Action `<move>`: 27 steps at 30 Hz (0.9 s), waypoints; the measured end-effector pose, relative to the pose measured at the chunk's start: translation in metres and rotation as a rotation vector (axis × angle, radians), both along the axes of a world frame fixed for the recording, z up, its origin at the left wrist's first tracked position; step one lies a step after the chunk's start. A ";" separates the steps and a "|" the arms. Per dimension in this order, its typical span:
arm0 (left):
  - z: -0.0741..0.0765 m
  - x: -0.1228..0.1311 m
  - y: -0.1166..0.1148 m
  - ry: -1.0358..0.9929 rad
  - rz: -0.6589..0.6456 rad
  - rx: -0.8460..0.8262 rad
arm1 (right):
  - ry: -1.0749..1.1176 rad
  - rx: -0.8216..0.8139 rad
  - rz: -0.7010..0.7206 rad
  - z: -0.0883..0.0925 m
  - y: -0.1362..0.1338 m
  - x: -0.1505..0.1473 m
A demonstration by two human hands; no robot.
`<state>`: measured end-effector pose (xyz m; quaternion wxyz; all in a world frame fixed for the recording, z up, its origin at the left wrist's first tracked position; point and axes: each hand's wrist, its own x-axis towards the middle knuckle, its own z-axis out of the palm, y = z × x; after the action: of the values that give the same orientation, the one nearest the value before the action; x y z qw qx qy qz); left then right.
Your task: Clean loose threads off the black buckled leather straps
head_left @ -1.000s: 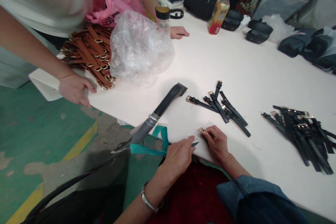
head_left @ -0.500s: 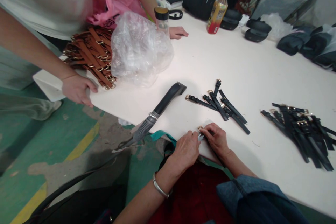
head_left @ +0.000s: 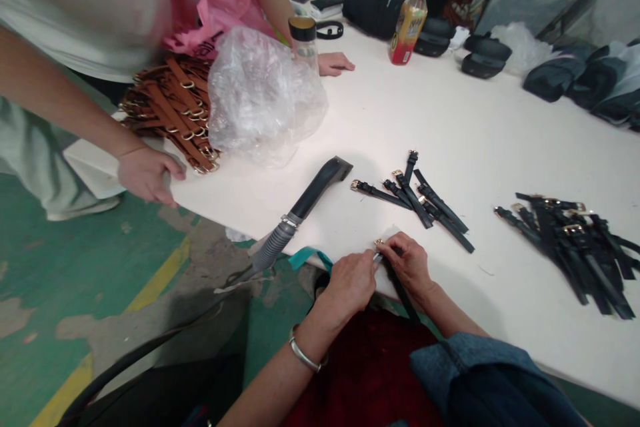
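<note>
My right hand (head_left: 409, 261) pinches a black strap (head_left: 404, 295) near its gold buckle, at the table's front edge. The strap's tail hangs down over the edge toward my lap. My left hand (head_left: 350, 283) is closed around a small pale-grey tool (head_left: 377, 257), whose tip meets the strap beside the buckle. Most of that tool is hidden in my fingers, so its kind is unclear. Just beyond my hands lies a loose group of black buckled straps (head_left: 415, 199). A bigger heap of similar straps (head_left: 593, 267) is to the right.
A black nozzle on a grey hose (head_left: 318, 190) juts over the table edge at my left. Across the white table (head_left: 370, 120), a co-worker's hand (head_left: 147, 175) grips the corner near brown straps (head_left: 173, 103) and a clear plastic bag (head_left: 260, 93). A drink bottle (head_left: 407, 30) stands behind.
The view has shifted slightly. More of the strap's hanging tail shows below my right hand. Both hands keep their hold close together. At the left, the co-worker's trouser leg shows more.
</note>
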<state>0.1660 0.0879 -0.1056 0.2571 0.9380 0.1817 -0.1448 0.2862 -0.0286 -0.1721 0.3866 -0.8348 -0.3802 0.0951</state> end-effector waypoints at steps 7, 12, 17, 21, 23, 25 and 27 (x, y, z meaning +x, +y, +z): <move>0.004 0.007 -0.002 0.030 -0.026 0.031 | -0.020 -0.028 -0.009 0.005 0.001 0.000; 0.010 0.014 -0.004 0.073 -0.032 0.048 | -0.069 -0.007 -0.037 0.004 0.002 -0.004; 0.013 0.019 -0.003 0.077 -0.063 0.048 | -0.081 -0.011 -0.012 0.003 0.003 -0.003; 0.009 0.019 -0.001 0.053 -0.083 0.042 | -0.060 -0.077 -0.032 0.008 0.005 -0.002; 0.006 0.019 -0.001 0.043 -0.079 0.037 | -0.028 -0.117 -0.040 0.011 0.006 -0.003; 0.002 0.018 0.000 0.030 -0.061 0.031 | -0.001 -0.137 -0.042 0.016 0.007 -0.003; -0.002 0.016 0.001 0.011 -0.031 0.017 | 0.013 -0.144 -0.044 0.021 0.005 -0.002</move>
<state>0.1824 0.0890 -0.1072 0.2459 0.9421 0.1698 -0.1522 0.2841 -0.0237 -0.1508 0.3301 -0.8680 -0.3513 0.1191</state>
